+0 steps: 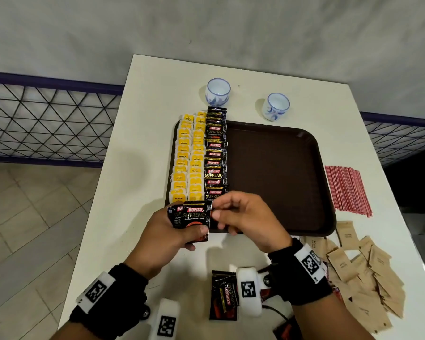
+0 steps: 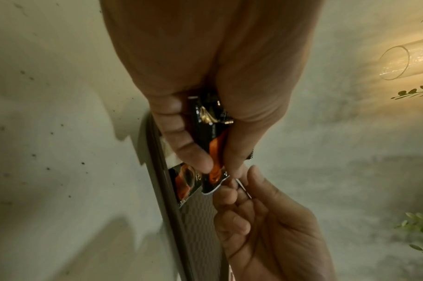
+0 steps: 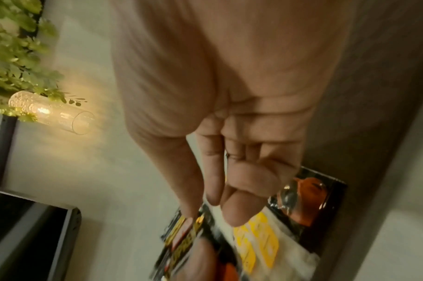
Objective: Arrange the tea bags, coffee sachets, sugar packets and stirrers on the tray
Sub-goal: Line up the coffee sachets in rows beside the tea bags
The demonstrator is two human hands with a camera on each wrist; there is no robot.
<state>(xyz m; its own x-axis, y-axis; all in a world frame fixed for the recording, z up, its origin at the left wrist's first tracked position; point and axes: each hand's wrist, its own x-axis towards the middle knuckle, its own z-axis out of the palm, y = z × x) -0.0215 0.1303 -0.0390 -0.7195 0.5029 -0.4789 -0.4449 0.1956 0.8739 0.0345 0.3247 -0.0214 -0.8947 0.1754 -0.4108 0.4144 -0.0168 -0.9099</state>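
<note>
- We find the left hand gripping a few coffee sachets over the tray's near-left corner.
- The right hand pinches the top sachet's right edge.
- Tea bags and more sachets line the tray's left side.
- Stirrers and sugar packets lie along the table's right edge.

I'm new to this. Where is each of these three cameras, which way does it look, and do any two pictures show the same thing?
Head: worn on the head, looking down at the table, tray, both hands and wristbands.
Left wrist: looks along the left hand, which grips coffee sachets; the right hand reaches in.
Right wrist: looks along the right hand's curled fingers at sachets and tea bags.
Shared: all show the sachets and the tray.
</note>
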